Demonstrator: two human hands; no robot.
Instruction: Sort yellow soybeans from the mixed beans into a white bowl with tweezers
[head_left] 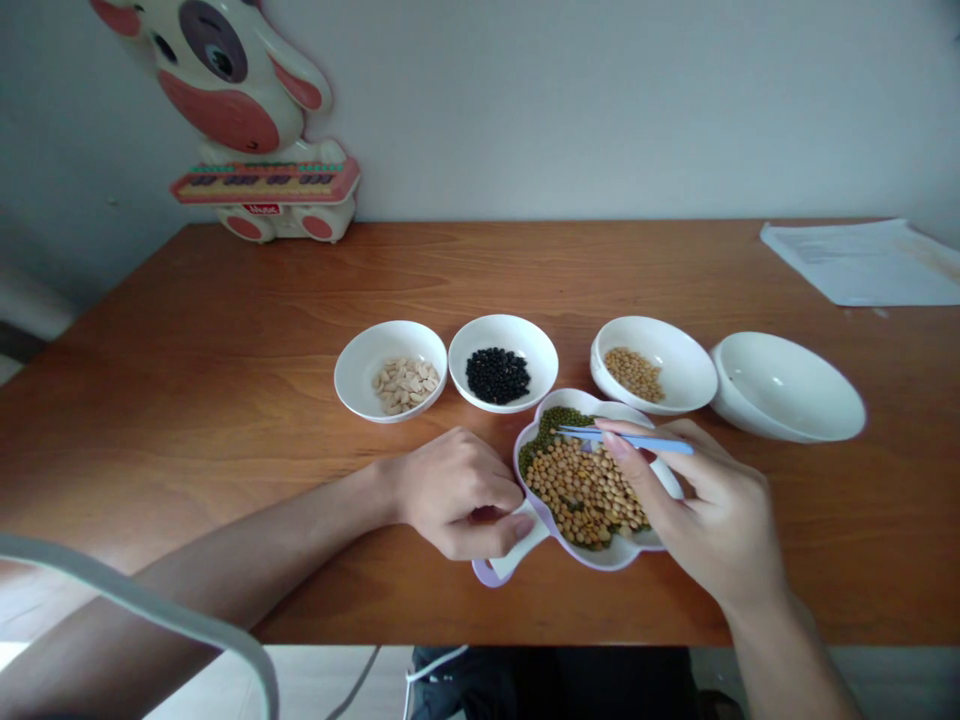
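Observation:
My left hand (465, 495) is closed around the short handle of a white and purple flower-shaped dish (606, 562). In the dish lie many yellow soybeans (581, 485), with green mung beans (564, 418) showing along the far left side and between them. Blue tweezers (656, 441) are pinched in my right hand (716, 515), held over the dish from the right. Their tips point left, close above the mung beans and soybeans at the far side. Whether a bean sits between the tips is too small to tell. My right hand hides the dish's right part.
Behind the dish stand white bowls: one with flat pale seeds (405, 384), one with black beans (497, 376), one with soybeans (634, 374), and another white bowl (787, 385) at right. A cow-shaped toy keyboard (266, 185) and papers (862, 262) lie farther back. A pale cable (150, 605) crosses the lower left.

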